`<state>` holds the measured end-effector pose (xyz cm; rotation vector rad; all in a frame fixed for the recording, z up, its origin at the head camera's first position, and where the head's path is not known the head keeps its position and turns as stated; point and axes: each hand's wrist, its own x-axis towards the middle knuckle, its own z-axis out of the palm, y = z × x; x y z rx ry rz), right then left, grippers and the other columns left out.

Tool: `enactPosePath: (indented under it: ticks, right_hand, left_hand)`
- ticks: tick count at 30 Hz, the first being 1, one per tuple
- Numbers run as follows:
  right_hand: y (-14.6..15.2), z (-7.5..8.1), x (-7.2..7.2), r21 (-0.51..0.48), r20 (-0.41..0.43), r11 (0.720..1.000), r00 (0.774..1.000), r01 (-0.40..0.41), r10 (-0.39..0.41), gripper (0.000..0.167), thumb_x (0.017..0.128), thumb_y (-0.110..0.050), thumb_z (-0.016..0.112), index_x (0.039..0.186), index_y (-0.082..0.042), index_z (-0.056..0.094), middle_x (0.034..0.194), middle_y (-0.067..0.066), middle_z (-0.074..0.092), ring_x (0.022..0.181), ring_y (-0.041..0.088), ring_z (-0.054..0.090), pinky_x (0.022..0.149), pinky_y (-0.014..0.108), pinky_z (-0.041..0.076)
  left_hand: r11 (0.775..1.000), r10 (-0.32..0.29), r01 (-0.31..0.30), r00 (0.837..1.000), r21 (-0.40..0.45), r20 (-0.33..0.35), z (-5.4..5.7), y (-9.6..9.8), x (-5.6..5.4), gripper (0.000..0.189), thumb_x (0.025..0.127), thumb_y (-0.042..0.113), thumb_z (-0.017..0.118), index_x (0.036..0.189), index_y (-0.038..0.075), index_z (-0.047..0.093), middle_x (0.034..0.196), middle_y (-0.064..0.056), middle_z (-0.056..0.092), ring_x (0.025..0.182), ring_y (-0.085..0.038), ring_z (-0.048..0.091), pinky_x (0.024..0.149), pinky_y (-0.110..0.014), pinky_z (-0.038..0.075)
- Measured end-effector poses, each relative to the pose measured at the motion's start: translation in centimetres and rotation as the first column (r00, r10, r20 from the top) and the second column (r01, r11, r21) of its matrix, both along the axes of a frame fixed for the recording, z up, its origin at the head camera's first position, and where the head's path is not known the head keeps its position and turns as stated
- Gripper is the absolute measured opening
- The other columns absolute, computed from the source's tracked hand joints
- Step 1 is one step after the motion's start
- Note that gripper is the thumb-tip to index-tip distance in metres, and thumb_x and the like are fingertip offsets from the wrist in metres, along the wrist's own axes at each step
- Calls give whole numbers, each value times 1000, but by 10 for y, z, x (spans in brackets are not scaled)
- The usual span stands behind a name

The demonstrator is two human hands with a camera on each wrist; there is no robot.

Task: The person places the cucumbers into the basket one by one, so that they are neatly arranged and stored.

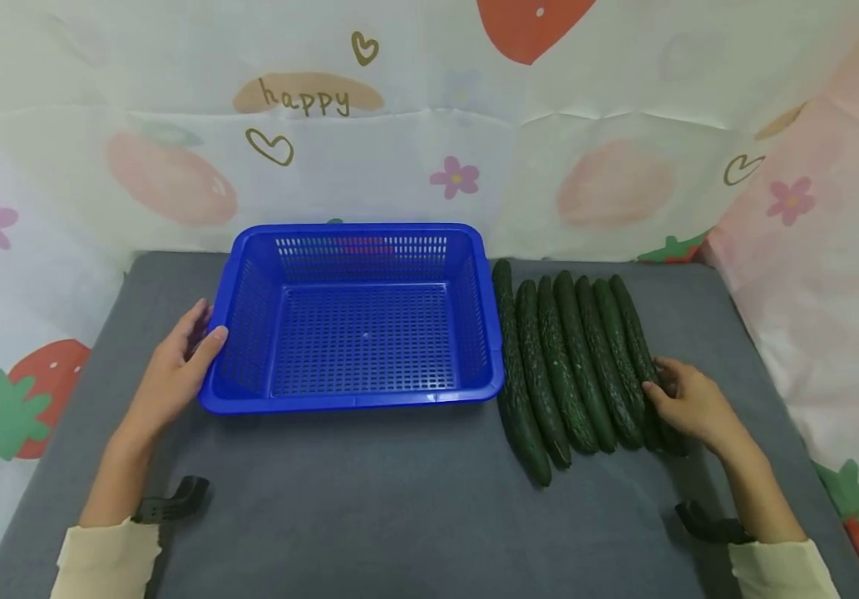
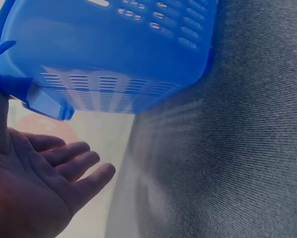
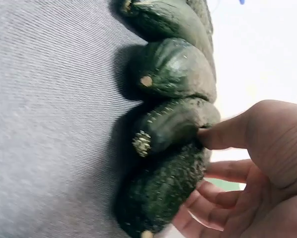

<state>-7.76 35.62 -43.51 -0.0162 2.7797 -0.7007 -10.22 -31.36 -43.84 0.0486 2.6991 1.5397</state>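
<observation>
A blue plastic basket (image 1: pixel 354 402) with slotted walls stands on the grey cloth, nothing inside it. At its left end is my left hand (image 1: pixel 175 370), thumb by the rim. The left wrist view has the fingers (image 2: pixel 71 166) of that hand spread loosely below the rim, apart from the basket wall. Several dark green cucumbers (image 1: pixel 560 374) lie side by side to the right of the basket. My right hand (image 1: pixel 693 405) pinches the rightmost cucumber (image 3: pixel 161 191); the thumb sits on top, by its neighbour, and the fingers reach around the outer side.
The grey cloth (image 1: pixel 399 499) covers the table. Behind it hangs a white curtain (image 1: pixel 519 150) printed with fruit and flowers, with a pink section on the right. Black straps (image 1: pixel 175 501) circle both wrists near the cream sleeves. The leftmost cucumber lies against the basket's right end.
</observation>
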Motion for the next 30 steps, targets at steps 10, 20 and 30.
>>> enactPosePath:
  ticks: [10, 20, 30]
  right_hand:
    - [3, 7, -10, -4, 60, 999, 997, 48, -48, 66, 107, -30, 60, 151, 16, 42, 144, 43, 54, 126, 58, 58, 94, 64, 55]
    - [-2, 14, -19, 155, 47, 988, 998, 26, -34, 67, 105, -37, 64, 147, 13, 49, 137, 38, 62, 121, 56, 62, 93, 68, 52]
    - [-6, 17, -34, 249, 44, 968, 999, -21, 10, 64, 100, -29, 68, 144, 15, 51, 131, 39, 64, 110, 55, 66, 77, 60, 57]
  left_hand:
    - [991, 47, -44, 999, 125, -27, -11, 3, -1, 59, 112, 27, 50, 161, -3, 35, 121, 26, 59, 103, 14, 59, 85, -5, 50]
    - [899, 3, -7, 1000, 439, 8, -10, 7, -2, 59, 111, 21, 53, 161, -3, 33, 124, 16, 67, 102, 2, 69, 82, -15, 59]
    - [869, -17, -21, 997, 495, 71, -10, 8, 3, 60, 112, 25, 54, 162, 2, 31, 127, 12, 66, 103, 0, 70, 82, -17, 60]
